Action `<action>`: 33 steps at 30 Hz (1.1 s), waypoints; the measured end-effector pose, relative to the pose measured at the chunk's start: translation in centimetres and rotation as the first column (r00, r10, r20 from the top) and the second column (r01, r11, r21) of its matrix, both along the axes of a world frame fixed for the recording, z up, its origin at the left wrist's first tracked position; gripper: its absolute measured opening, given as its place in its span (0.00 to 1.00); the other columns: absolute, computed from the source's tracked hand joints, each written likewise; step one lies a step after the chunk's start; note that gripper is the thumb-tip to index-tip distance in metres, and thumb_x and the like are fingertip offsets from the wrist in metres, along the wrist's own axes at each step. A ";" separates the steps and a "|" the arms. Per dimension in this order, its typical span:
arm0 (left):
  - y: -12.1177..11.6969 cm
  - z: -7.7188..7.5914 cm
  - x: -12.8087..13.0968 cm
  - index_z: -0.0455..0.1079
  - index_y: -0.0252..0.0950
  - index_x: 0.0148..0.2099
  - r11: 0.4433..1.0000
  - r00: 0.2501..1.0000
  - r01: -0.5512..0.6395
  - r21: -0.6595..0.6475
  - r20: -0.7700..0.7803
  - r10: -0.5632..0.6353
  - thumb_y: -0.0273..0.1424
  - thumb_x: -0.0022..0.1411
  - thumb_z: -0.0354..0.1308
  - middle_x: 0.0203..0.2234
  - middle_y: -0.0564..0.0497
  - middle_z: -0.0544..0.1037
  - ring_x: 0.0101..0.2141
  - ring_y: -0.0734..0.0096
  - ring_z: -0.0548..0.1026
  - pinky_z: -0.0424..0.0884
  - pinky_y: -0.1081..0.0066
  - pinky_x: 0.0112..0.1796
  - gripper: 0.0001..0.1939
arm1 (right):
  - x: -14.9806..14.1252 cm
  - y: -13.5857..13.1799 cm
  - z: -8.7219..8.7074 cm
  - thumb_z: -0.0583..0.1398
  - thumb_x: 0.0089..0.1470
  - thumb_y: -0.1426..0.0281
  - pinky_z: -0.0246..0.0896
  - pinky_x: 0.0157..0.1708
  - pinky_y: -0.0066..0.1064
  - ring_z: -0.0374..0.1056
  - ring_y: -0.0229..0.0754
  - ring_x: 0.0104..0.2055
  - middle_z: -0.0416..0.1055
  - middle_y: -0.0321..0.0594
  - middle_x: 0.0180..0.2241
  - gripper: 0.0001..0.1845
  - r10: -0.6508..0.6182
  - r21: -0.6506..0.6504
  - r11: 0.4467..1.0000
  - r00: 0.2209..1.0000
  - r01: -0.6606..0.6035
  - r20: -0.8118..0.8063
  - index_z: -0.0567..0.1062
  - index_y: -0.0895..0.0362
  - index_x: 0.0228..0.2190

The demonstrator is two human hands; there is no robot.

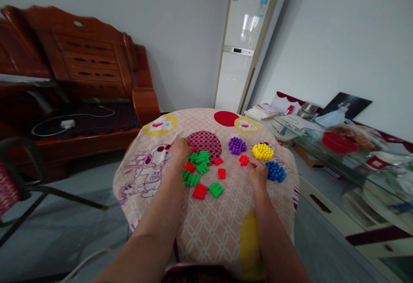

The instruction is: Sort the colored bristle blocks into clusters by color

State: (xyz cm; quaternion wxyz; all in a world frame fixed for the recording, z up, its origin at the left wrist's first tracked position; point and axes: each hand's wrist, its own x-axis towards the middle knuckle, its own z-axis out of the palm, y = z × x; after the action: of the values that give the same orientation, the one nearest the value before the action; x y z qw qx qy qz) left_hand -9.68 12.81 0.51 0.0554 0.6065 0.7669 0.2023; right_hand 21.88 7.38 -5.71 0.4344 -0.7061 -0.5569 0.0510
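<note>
My left hand [180, 149] is at the left edge of a loose pile of green plastic pieces [202, 157], its fingers closed at a red plastic piece [192, 149]. My right hand [258, 172] has thumb and fingers pinched beside a small red cluster [244, 160] of upright pieces; what is in the pinch is too small to tell. Around that hand stand a purple cluster [237, 145], a yellow cluster [263, 151] and a blue cluster [275, 171]. Red pieces [200, 191] lie among and near the green ones, with a separate green piece [216, 189] at the front.
A patterned cloth [213, 227] covers the round table. A wooden bench [90, 59] stands at the left, and a tall white cabinet unit [238, 50] at the back. On the right, a glass-topped stand [322, 162] bears papers, a red bowl [339, 142] and a photograph [345, 106].
</note>
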 end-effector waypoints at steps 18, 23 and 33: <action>-1.6 0.2 12.8 0.79 0.34 0.41 0.776 0.688 0.558 0.294 0.359 -0.631 0.21 0.54 0.57 0.32 0.49 0.82 0.32 0.72 0.76 0.70 0.75 0.36 0.14 | -0.3 -0.5 0.2 0.54 0.47 0.67 0.64 0.38 0.37 0.73 0.49 0.34 0.80 0.48 0.32 0.17 0.043 0.033 0.999 0.999 -0.042 -0.021 0.82 0.59 0.31; -1.5 -1.7 15.3 0.79 0.32 0.39 0.771 0.697 0.585 0.252 0.330 -0.637 0.19 0.54 0.56 0.33 0.46 0.82 0.34 0.68 0.77 0.71 0.72 0.38 0.13 | -0.3 -0.5 0.2 0.54 0.47 0.68 0.65 0.39 0.38 0.73 0.50 0.36 0.80 0.47 0.32 0.17 0.045 0.047 0.998 0.999 -0.044 -0.018 0.82 0.58 0.31; -1.0 -2.9 15.9 0.77 0.31 0.42 0.772 0.686 0.580 0.262 0.355 -0.635 0.20 0.58 0.56 0.36 0.43 0.82 0.37 0.65 0.78 0.72 0.68 0.43 0.12 | -0.3 -0.6 0.2 0.54 0.48 0.67 0.64 0.38 0.36 0.72 0.48 0.34 0.80 0.46 0.31 0.17 0.044 0.045 0.998 0.999 -0.043 -0.011 0.82 0.57 0.30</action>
State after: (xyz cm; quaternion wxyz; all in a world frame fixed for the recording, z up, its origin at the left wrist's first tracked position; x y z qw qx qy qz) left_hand 6.27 11.77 -2.38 0.2454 0.7694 0.4762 0.3480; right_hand 21.60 6.80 -5.50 0.4521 -0.6836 -0.5705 0.0524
